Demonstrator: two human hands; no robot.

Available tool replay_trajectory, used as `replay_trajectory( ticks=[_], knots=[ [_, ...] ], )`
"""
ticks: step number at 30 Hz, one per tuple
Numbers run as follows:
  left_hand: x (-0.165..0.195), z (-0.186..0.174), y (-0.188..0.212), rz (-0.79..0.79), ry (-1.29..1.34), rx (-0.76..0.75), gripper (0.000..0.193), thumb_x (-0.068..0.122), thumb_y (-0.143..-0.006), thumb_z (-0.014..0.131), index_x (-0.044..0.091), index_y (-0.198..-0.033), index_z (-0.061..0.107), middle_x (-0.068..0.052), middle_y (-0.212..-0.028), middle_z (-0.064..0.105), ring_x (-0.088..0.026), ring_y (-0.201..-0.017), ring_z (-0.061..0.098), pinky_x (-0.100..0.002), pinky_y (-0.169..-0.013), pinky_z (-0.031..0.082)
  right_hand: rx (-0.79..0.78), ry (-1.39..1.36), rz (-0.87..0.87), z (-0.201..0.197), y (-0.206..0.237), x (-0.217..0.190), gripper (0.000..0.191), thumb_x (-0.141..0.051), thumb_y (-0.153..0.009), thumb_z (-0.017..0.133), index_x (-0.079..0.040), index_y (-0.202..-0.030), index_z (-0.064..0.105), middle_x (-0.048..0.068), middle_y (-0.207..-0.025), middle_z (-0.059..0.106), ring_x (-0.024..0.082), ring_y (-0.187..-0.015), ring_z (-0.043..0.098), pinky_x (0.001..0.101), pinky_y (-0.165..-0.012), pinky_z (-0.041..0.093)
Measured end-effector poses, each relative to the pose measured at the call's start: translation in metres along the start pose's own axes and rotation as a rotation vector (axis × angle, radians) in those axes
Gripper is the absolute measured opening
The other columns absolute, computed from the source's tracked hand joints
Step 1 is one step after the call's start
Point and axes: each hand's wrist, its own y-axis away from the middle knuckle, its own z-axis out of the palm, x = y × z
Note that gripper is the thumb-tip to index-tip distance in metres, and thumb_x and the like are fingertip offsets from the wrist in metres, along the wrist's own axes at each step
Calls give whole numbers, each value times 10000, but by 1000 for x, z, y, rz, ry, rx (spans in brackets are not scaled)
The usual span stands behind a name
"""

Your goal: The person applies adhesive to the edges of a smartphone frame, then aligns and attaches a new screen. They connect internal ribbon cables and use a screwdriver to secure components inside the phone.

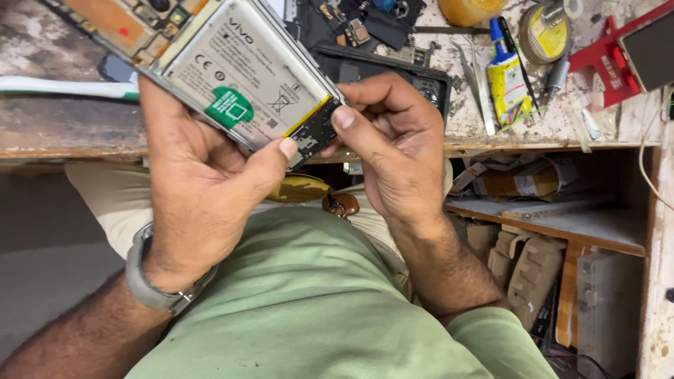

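I see a scarred, paint-flecked bench [63, 133] ahead, crowded along its far edge: a black phone shell [365, 67], tweezers [481, 91], a yellow-and-blue glue tube [507, 81], a solder spool [544, 35] and a red jig [604, 67]. Below the bench on the right, a wooden shelf [562, 224] holds crumpled packets. None of it blocks the hands, which work over my lap, in front of the bench edge.

The opened phone [210, 56] is tilted, its back off. A pale grey battery [242, 70] fills the frame, with a green square sticker [230, 107] near its lower edge and a yellow strip at its end.

My left hand [196, 189] grips the phone from below, thumb pressed on the battery's corner. My right hand [393, 147] has its fingers curled together, thumb and fingertips pinching the small black board [314, 130] at the phone's bottom end.
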Motion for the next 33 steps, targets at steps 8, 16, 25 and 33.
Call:
replay_trajectory(
  ticks=[8, 16, 25, 33],
  knots=[
    [-11, -23, 7, 303, -392, 51, 1159, -92, -925, 755, 86, -1567, -193, -188, -1628, 419, -198, -1115, 615, -275, -777, 543, -14, -66, -52, 19, -6, 13, 132, -12, -1092, 647, 42, -1213, 647, 129, -1051, 723, 145, -864, 709, 301, -773, 622],
    [19, -24, 7, 420, -372, -154, 707, -174, -1074, 668, -11, -1644, 282, -161, -1659, 337, -163, -1471, 429, -274, -1235, 437, -47, -253, 71, 53, -9, -4, 157, -23, -1078, 680, 46, -1208, 627, 141, -1103, 709, 185, -938, 709, 351, -821, 639],
    [-13, -46, -7, 323, -405, -96, 741, -184, -1027, 690, -28, -1624, 279, -179, -1651, 376, -206, -1444, 485, -301, -1206, 489, -99, -282, 250, 33, -17, -1, 486, -1, -987, 749, -7, -1432, 553, 111, -1188, 672, 181, -1068, 678, 350, -942, 613],
    [-31, -29, -33, 240, -401, -43, 817, -180, -1001, 665, -24, -1679, 237, -223, -1547, 519, -259, -1327, 607, -324, -1169, 529, 188, 611, -232, -94, 23, -43, 192, 20, -969, 760, 14, -1148, 693, 115, -1075, 718, 151, -950, 717, 276, -855, 611]
  ],
)
